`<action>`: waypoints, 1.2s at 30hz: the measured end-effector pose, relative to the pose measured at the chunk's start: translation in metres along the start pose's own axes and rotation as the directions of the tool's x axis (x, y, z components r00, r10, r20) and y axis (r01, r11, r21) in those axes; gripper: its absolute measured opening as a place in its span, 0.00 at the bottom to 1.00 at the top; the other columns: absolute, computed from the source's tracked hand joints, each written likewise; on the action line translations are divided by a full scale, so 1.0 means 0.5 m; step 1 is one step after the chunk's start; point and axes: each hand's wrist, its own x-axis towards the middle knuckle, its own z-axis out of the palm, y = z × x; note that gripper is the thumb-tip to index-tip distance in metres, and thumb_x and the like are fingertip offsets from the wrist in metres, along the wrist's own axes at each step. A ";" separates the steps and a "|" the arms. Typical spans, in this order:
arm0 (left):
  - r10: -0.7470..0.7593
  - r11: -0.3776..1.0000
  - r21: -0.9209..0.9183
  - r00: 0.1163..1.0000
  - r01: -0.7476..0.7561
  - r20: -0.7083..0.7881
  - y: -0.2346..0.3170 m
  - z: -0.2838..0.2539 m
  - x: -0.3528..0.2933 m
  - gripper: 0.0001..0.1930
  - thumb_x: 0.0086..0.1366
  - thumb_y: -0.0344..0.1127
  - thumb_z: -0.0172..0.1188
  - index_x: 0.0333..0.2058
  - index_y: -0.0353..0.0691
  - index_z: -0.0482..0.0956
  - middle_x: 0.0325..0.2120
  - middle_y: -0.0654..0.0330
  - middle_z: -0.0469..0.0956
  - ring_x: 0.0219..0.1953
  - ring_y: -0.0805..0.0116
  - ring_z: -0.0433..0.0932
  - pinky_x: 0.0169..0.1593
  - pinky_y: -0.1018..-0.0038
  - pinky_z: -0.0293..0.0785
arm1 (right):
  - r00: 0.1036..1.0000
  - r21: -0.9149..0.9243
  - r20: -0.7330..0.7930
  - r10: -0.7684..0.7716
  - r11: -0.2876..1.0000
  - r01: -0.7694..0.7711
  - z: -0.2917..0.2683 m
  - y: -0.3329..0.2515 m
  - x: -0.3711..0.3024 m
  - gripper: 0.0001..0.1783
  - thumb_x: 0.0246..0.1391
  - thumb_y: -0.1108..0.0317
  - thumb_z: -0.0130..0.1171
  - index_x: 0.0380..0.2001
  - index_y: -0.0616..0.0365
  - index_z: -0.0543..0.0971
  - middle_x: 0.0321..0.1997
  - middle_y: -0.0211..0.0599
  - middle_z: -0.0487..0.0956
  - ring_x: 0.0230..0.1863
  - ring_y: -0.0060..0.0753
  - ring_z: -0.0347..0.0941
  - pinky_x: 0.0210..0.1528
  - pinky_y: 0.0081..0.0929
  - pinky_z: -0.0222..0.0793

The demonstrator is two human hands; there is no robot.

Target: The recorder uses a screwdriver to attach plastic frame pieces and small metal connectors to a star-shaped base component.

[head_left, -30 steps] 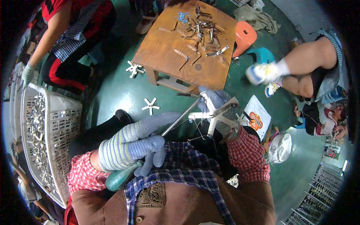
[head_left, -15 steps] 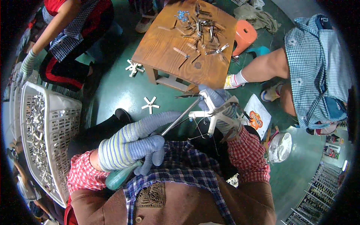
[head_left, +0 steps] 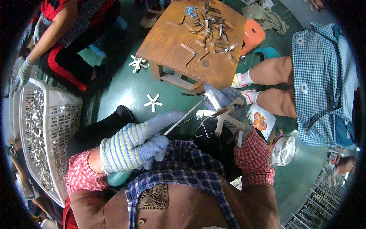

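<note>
My left hand [head_left: 133, 147], in a striped knit glove, is closed around a screwdriver with a green handle [head_left: 119, 178]. Its index finger stretches along the metal shaft [head_left: 183, 118]. The shaft's tip meets one arm of a white five-armed star-shaped part [head_left: 222, 121]. My gloved right hand [head_left: 228, 100] grips this part from behind, its fingers partly hidden by it. Thin dark metal pieces [head_left: 193, 94] and bent wires [head_left: 206, 129] stick out from the part's arms. What the tip touches is too small to make out.
Ahead stands a wooden table [head_left: 164, 49] with a heap of metal pieces [head_left: 213, 28]. White star parts [head_left: 153, 102] lie on the floor. A white basket [head_left: 63, 114] full of parts is at left. A person in a checked apron [head_left: 312, 87] stands at right; another person leans over the basket.
The star part has turned and tilted slightly in my right hand, while the screwdriver stays against it. At right, the other person's legs and apron have shifted.
</note>
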 end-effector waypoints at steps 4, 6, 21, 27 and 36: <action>0.027 1.000 0.004 1.000 -0.027 -0.009 -0.021 -0.003 0.002 0.29 0.68 0.33 0.46 0.67 0.48 0.53 0.22 0.67 0.73 0.20 0.80 0.71 0.26 0.84 0.70 | 0.896 -0.453 0.303 -0.326 0.778 0.436 -0.046 -0.084 0.079 0.20 0.42 0.63 0.63 0.42 0.55 0.79 0.40 0.38 0.77 0.38 0.43 0.74 0.38 0.35 0.71; 0.067 0.994 0.089 0.998 -0.065 -0.020 -0.028 -0.008 0.013 0.28 0.67 0.30 0.46 0.66 0.49 0.56 0.21 0.65 0.74 0.20 0.79 0.72 0.28 0.82 0.71 | 0.934 -0.420 0.307 -0.184 0.854 0.307 -0.051 -0.094 0.084 0.18 0.42 0.62 0.62 0.39 0.53 0.81 0.31 0.38 0.77 0.34 0.44 0.74 0.34 0.35 0.71; 0.088 0.985 0.160 0.980 -0.060 -0.177 -0.092 -0.038 0.078 0.14 0.69 0.32 0.51 0.50 0.37 0.76 0.39 0.56 0.79 0.40 0.68 0.76 0.46 0.73 0.72 | 0.868 -0.627 0.361 -0.340 0.601 0.496 -0.053 -0.205 0.087 0.08 0.49 0.61 0.55 0.31 0.49 0.80 0.22 0.33 0.74 0.24 0.36 0.72 0.25 0.34 0.65; 0.500 0.745 0.597 0.841 -0.296 -0.208 -0.151 -0.025 0.101 0.14 0.63 0.27 0.53 0.47 0.38 0.79 0.31 0.55 0.83 0.29 0.57 0.82 0.36 0.67 0.77 | 0.842 -0.570 0.512 0.171 0.801 0.183 -0.055 -0.200 0.045 0.15 0.45 0.61 0.55 0.36 0.55 0.79 0.32 0.43 0.77 0.34 0.49 0.72 0.35 0.42 0.67; 0.518 0.090 0.996 0.855 -0.024 -0.026 -0.135 -0.013 0.084 0.22 0.57 0.30 0.50 0.53 0.42 0.73 0.16 0.56 0.73 0.16 0.60 0.74 0.18 0.64 0.66 | 0.800 -0.331 0.596 -0.069 0.886 0.323 -0.036 -0.141 0.020 0.07 0.44 0.66 0.57 0.25 0.58 0.77 0.20 0.38 0.73 0.22 0.42 0.72 0.23 0.39 0.66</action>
